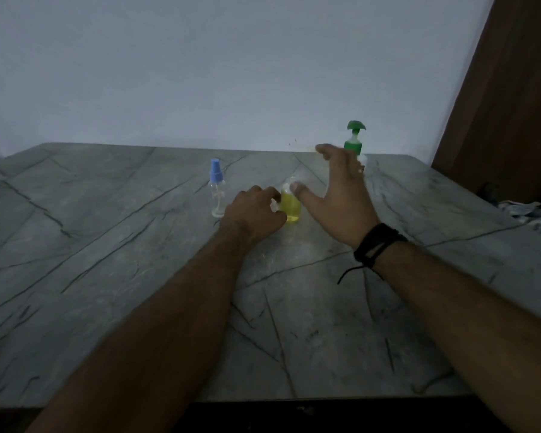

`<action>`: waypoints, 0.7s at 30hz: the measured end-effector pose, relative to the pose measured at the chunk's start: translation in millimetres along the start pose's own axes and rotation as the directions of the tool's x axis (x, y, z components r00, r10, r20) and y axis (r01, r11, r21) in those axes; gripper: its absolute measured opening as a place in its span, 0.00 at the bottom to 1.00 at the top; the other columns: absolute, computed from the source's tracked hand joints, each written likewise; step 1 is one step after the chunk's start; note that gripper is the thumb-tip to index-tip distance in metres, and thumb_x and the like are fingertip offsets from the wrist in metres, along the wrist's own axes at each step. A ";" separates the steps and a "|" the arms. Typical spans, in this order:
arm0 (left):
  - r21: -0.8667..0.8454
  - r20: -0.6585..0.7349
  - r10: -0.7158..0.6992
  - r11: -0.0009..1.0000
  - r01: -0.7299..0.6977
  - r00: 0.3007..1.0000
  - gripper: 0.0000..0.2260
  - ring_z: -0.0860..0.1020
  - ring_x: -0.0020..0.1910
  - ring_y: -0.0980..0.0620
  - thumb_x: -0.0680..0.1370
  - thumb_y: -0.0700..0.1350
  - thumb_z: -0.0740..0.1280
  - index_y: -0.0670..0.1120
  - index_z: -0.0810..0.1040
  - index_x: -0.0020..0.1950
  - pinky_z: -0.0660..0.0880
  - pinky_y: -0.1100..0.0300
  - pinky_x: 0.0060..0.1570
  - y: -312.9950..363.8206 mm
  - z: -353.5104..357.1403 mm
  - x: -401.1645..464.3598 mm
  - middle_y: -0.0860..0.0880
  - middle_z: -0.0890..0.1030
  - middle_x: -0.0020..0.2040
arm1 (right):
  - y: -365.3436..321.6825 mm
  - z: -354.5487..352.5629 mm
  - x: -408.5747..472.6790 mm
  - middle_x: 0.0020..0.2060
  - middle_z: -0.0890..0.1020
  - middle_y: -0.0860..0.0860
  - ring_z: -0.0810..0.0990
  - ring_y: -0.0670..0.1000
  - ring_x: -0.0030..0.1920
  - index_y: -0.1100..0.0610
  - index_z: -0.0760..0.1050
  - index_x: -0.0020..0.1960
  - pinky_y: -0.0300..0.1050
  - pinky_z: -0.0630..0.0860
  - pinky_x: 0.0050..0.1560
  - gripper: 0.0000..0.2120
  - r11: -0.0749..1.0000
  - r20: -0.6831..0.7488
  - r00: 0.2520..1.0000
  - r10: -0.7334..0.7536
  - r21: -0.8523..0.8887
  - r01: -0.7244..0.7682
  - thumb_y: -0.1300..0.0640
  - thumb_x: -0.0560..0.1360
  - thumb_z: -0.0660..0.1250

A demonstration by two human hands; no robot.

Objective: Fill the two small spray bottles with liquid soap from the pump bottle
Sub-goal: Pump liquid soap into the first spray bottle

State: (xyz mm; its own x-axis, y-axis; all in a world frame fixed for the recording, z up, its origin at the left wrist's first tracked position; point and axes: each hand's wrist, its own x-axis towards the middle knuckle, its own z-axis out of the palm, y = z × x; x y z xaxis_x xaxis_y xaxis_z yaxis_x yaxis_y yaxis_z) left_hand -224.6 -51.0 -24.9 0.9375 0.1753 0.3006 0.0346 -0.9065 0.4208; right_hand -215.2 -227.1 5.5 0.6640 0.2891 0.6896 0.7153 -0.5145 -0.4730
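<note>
fingers (270,195) around yellow-filled bottle (291,207)

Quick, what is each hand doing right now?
Left hand: fingers curled round the small bottle of yellow liquid, holding it on the table.
Right hand: open, fingers spread, holding nothing, in front of the green pump bottle.

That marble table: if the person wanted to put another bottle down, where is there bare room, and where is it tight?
Bare room: the wide stretch of table left of the blue-capped spray bottle, and the near strip between the forearms. Also right of the right hand, before the crumpled cloth. Crowded: the middle, where the left hand grips the yellow-filled bottle, with the green pump bottle just behind.
</note>
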 end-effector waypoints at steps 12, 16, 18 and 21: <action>0.147 -0.016 0.003 0.989 0.000 1.000 0.11 0.77 0.51 0.45 0.78 0.52 0.63 0.50 0.72 0.56 0.75 0.44 0.54 4.6 0.4 -1.4 0.46 0.79 0.52 | -1.1 45.8 -5.3 0.73 0.65 0.59 0.71 0.61 0.68 0.57 0.55 0.79 0.53 0.70 0.68 0.37 0.986 0.210 0.963 0.168 -0.044 -0.162 0.53 0.77 0.70; 0.091 -0.050 -0.016 0.996 0.020 0.999 0.10 0.77 0.50 0.46 0.78 0.53 0.63 0.50 0.73 0.56 0.75 0.48 0.52 8.8 0.2 -0.4 0.47 0.80 0.51 | 5.0 48.7 -6.9 0.71 0.68 0.60 0.73 0.61 0.67 0.55 0.57 0.79 0.52 0.70 0.66 0.34 0.985 0.176 0.969 0.172 -0.019 -0.171 0.55 0.78 0.68; -0.010 -0.105 -0.035 0.999 0.034 0.994 0.11 0.77 0.50 0.48 0.77 0.52 0.65 0.49 0.75 0.57 0.73 0.55 0.48 8.8 -2.5 0.1 0.47 0.80 0.52 | 6.9 49.5 -6.4 0.70 0.70 0.59 0.74 0.60 0.67 0.54 0.58 0.78 0.50 0.71 0.65 0.31 0.984 0.162 0.971 0.178 -0.003 -0.179 0.56 0.79 0.67; -0.186 -0.200 -0.098 0.981 0.061 0.975 0.12 0.75 0.51 0.52 0.76 0.49 0.68 0.48 0.78 0.58 0.68 0.60 0.47 10.5 -8.2 2.7 0.48 0.79 0.55 | 9.1 48.9 -6.5 0.69 0.71 0.57 0.75 0.58 0.65 0.51 0.59 0.77 0.45 0.70 0.62 0.29 0.980 0.143 0.971 0.191 0.022 -0.196 0.55 0.80 0.67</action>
State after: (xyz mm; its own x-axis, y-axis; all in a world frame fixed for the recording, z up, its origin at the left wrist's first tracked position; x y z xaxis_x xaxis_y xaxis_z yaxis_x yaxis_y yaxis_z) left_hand -224.5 -56.9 -12.7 0.8413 0.3366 0.4230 0.0263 -0.8071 0.5899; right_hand -202.4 -194.2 -30.1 0.8126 0.2976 0.5011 0.5758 -0.5432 -0.6111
